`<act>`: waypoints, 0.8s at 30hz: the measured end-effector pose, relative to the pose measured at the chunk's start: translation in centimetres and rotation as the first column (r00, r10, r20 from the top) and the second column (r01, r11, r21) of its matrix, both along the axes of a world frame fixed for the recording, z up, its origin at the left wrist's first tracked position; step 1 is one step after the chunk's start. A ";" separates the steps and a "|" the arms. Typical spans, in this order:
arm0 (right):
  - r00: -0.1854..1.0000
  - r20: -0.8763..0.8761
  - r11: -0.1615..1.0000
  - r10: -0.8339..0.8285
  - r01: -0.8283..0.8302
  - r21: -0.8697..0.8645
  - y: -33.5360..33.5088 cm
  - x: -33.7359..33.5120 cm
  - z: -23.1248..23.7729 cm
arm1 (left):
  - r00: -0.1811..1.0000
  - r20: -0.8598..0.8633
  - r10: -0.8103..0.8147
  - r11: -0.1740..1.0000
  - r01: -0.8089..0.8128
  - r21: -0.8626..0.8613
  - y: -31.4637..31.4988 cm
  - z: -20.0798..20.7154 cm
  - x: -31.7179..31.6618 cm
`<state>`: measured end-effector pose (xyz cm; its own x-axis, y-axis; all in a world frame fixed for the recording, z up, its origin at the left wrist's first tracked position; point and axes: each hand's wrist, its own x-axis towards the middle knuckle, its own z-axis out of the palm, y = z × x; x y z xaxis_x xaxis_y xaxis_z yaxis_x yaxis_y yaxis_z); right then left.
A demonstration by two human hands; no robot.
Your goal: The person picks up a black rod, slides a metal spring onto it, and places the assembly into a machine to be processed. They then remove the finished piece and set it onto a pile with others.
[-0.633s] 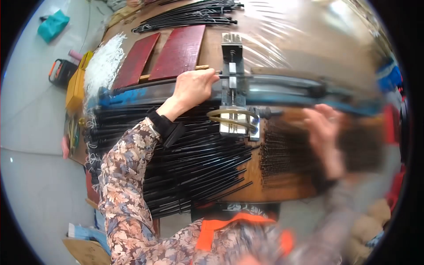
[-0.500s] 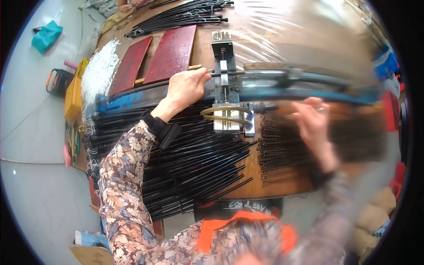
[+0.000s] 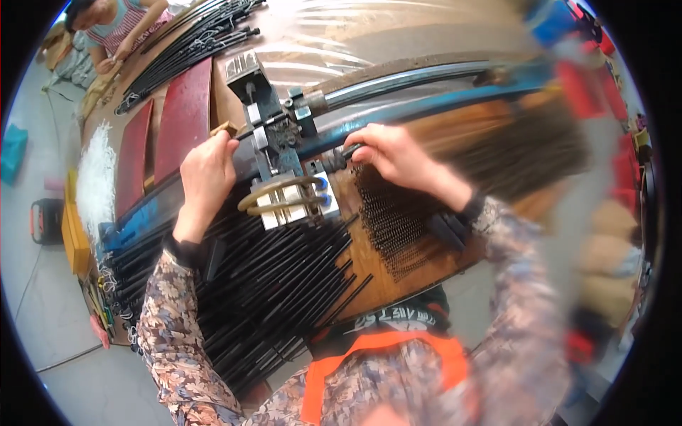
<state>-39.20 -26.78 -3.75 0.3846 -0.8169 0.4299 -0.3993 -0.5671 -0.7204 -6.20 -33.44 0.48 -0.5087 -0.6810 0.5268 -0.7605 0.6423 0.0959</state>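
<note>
Grey concrete floor surrounds a plastic-covered wooden workbench.

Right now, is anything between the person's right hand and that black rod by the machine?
No. The right hand already touches the rod at the machine, with nothing visible between them. The left hand grips a wooden handle on the other side.

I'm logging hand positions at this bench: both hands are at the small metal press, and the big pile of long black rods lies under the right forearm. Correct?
Not quite. The head view shows the pile of long black rods under the left forearm, not the right; short dark pieces lie under the right one. The rest holds: the left hand and right hand are both at the small metal press.
</note>
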 end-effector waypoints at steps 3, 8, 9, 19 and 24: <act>0.872 -0.440 0.964 -0.212 0.112 -0.242 0.2 -2.0 -0.7 | 0.997 0.052 -0.048 0.992 0.054 -0.113 0.0 0.2 0.4; 0.446 -0.854 0.963 -0.270 0.127 -0.238 1.8 -7.1 -2.3 | 0.978 0.206 -0.045 0.947 0.107 -0.302 -3.6 0.6 6.4; 0.359 -0.926 0.991 -0.114 0.104 -0.082 1.4 -7.1 -2.2 | 0.976 0.219 -0.010 0.950 0.078 -0.302 -3.7 0.1 7.7; 0.679 -0.734 1.000 -0.001 -0.020 -0.019 3.3 -2.3 1.5 | 0.941 0.330 0.074 0.978 -0.132 0.160 10.6 0.8 5.8; 0.882 -0.434 0.937 0.182 -0.022 0.349 4.7 1.3 3.0 | 0.866 0.463 0.190 0.942 -0.294 0.162 12.5 -0.7 8.2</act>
